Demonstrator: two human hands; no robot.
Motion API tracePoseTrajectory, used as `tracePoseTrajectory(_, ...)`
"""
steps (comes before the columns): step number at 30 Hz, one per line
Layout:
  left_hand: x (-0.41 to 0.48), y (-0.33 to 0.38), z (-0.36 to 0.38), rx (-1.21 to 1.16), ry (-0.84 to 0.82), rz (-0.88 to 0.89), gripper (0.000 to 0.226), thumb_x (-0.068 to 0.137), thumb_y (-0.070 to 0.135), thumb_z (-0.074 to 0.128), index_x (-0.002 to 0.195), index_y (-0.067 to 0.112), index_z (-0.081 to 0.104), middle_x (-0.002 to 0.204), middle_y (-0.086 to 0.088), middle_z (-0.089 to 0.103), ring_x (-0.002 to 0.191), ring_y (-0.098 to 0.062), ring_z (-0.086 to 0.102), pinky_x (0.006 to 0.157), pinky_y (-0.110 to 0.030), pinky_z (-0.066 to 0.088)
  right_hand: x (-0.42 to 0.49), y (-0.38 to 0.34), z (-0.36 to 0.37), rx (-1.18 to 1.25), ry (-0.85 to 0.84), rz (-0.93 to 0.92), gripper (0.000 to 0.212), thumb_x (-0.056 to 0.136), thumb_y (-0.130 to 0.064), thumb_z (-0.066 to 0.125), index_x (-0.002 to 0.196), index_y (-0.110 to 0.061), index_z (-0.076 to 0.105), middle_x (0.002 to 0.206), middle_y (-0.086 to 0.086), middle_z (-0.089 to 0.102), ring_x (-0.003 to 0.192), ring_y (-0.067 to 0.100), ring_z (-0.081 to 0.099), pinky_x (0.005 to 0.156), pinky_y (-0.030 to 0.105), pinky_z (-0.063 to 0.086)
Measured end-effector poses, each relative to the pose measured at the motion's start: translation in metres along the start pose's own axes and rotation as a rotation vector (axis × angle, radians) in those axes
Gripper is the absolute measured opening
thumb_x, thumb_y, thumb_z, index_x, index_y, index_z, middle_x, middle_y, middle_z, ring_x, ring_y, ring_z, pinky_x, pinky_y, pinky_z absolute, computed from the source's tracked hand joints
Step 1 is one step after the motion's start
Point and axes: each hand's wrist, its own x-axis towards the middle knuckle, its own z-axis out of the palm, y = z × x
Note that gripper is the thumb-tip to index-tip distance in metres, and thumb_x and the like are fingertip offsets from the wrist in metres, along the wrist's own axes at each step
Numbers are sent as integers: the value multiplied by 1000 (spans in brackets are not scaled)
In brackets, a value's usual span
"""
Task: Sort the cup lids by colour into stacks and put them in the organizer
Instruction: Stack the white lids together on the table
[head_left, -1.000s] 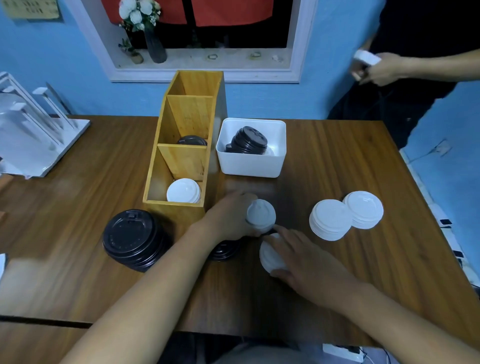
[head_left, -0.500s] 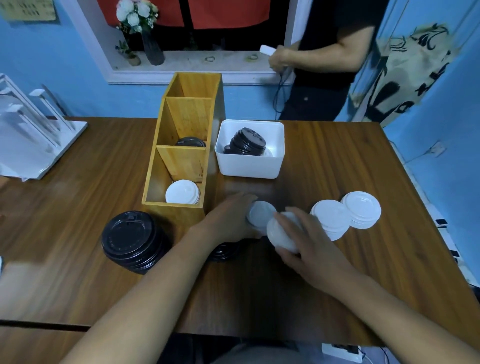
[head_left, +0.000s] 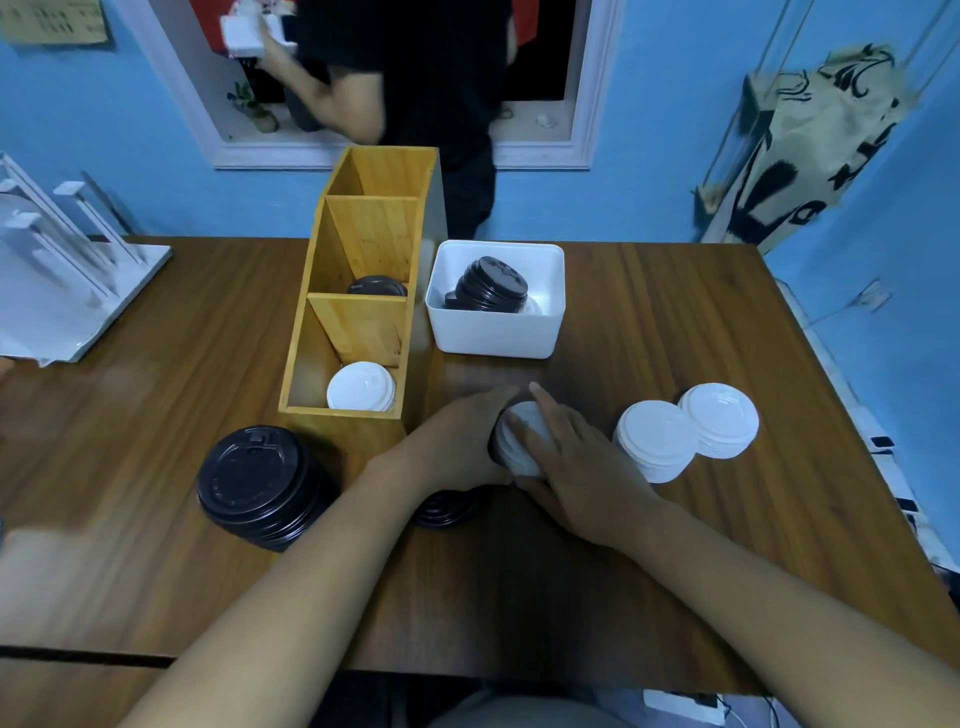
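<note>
1. The left hand and the right hand are closing on a short stack of white round plastic cup lids near the middle of the brown wooden tabletop, probably squaring it so that it lifts as one piece.
2. The left fingers are curling round the stack's left side, their tips hidden. The right fingers are lying close together across its top.
3. The three-compartment wooden organizer is standing toward the far edge. White lids are sitting in its near compartment and black lids in its middle one, so each colour is getting its own compartment.
4. Two more white stacks are waiting toward the right edge, touching: the nearer white stack and the farther white stack.
5. One tall stack of black lids is resting at the organizer's near left corner. One low black pile is lying under the left wrist.
6. One white rectangular plastic bin, just right of the organizer, is holding more unsorted dark lids.
</note>
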Motion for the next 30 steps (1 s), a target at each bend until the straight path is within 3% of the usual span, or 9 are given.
tracePoseTrajectory(4,-2,6,1,56,30,40,66,79,32,85,137,25,54,131,8,62,119,-9,55,98,-23,44,-4,-4,-1,-83,77,-5,67,103,-54,34,159,-25,11,167,16,1,147,35,26,112,49,38)
tracePoseTrajectory(12,3,16,2,149,-21,-16,116,68,39,93,158,34,20,161,6,36,142,-18,43,111,-35,44,-15,-9,-33,56,129,-18,84,95,-53,54,160,-18,12,168,-1,1,150,22,19,115,38,30)
tracePoseTrajectory(15,8,20,5,227,-27,-70,126,64,43,94,158,44,10,166,9,22,146,-24,37,108,-44,48,-27,12,-59,47,194,20,76,97,-52,52,159,-24,18,166,-5,16,149,15,22,112,29,22)
tracePoseTrajectory(18,15,23,9,301,-70,-66,125,67,53,90,159,44,6,169,12,11,153,-25,25,111,-49,45,-47,52,-81,188,227,185,65,99,-43,55,155,-33,25,161,-11,26,145,6,23,109,25,22)
tracePoseTrajectory(20,17,24,14,332,-99,-62,114,74,56,84,159,41,11,167,12,12,151,-25,26,111,-49,46,-61,83,-86,274,200,285,63,99,-36,57,154,-38,26,162,-14,24,145,2,18,111,31,26)
tracePoseTrajectory(23,16,24,26,419,-107,-67,103,83,54,78,160,30,14,163,6,18,147,-26,28,110,-46,46,-74,121,-80,358,129,380,75,92,-23,69,152,-42,27,164,-19,11,151,13,12,115,45,25)
tracePoseTrajectory(27,18,25,30,449,-86,-52,101,84,51,78,159,25,15,159,-2,27,143,-24,29,106,-40,47,-85,144,-59,406,44,379,89,80,-18,79,150,-45,32,165,-15,9,151,17,12,118,51,27)
tracePoseTrajectory(30,23,27,30,441,-58,-47,95,80,52,82,153,25,27,147,0,40,132,-21,38,100,-37,50,-87,149,-48,328,36,367,87,81,-26,80,151,-44,31,164,-11,13,148,21,19,114,48,32)
